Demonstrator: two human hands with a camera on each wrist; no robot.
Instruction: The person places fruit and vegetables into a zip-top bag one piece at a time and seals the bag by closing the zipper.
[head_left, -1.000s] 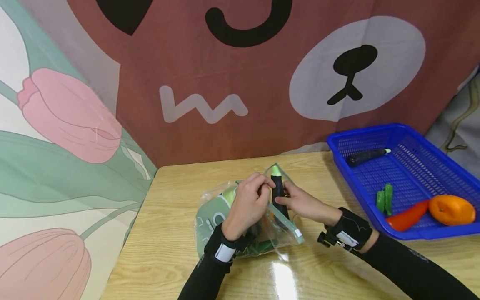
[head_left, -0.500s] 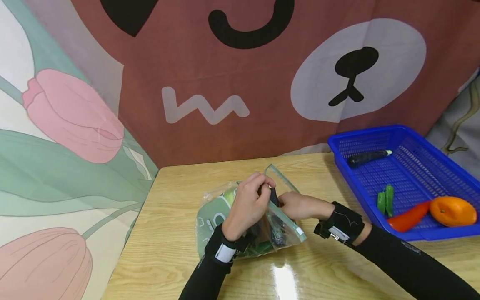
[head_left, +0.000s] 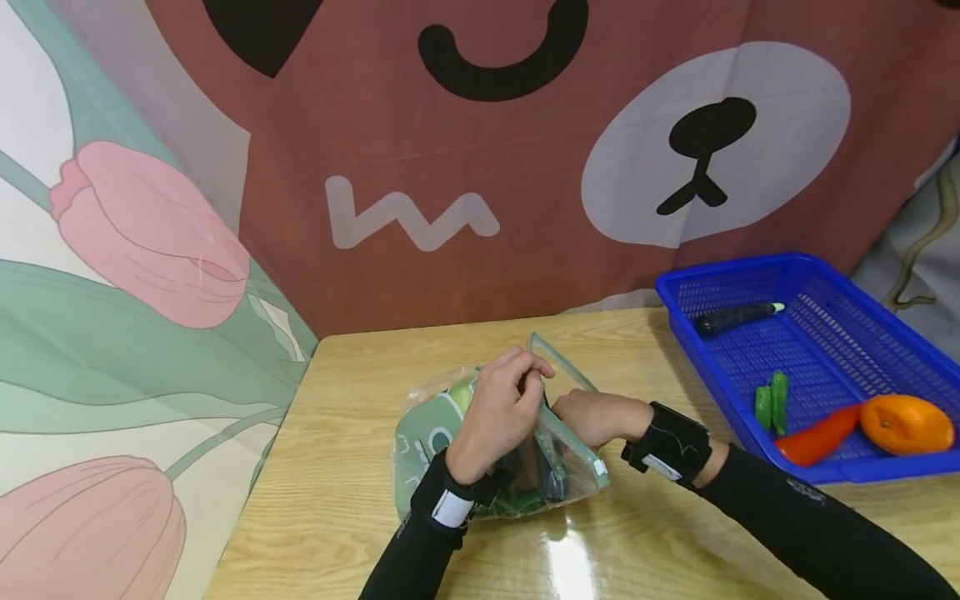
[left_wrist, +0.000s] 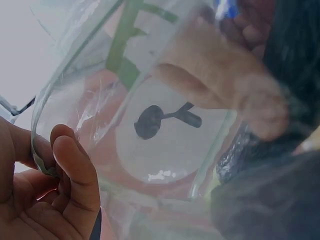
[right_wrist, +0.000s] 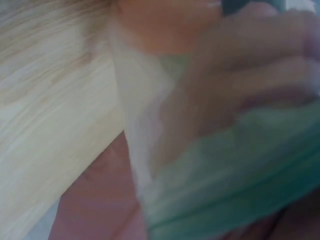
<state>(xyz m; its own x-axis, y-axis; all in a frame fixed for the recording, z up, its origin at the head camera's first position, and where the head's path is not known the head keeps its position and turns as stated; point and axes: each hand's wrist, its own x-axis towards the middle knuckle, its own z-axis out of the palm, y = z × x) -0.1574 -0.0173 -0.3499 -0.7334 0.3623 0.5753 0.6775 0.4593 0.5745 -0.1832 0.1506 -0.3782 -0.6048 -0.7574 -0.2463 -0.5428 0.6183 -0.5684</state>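
Zip bag [head_left: 435, 429] lies near the far edge of the desk [head_left: 315, 467], its rim pinched by the left hand [head_left: 504, 404], with the right hand [head_left: 592, 417] partly inside its mouth, that grip's hold too hidden to tell.

We can read no word, number or brand with certainty. The bag [head_left: 420, 454] bears a green print with small pale marks [head_left: 408, 481] and a ring like an O [head_left: 437, 439], too small for us to make out as text. In the left wrist view, we see broad green strokes [left_wrist: 122, 50] through the plastic and cannot resolve them into characters. A faint grey mark [head_left: 806, 490] on the right sleeve [head_left: 851, 529] is illegible to us. On the cloth [head_left: 420, 292], we find a pale zigzag [head_left: 411, 215] resembling an m; we cannot tell whether it is a letter or a drawing.
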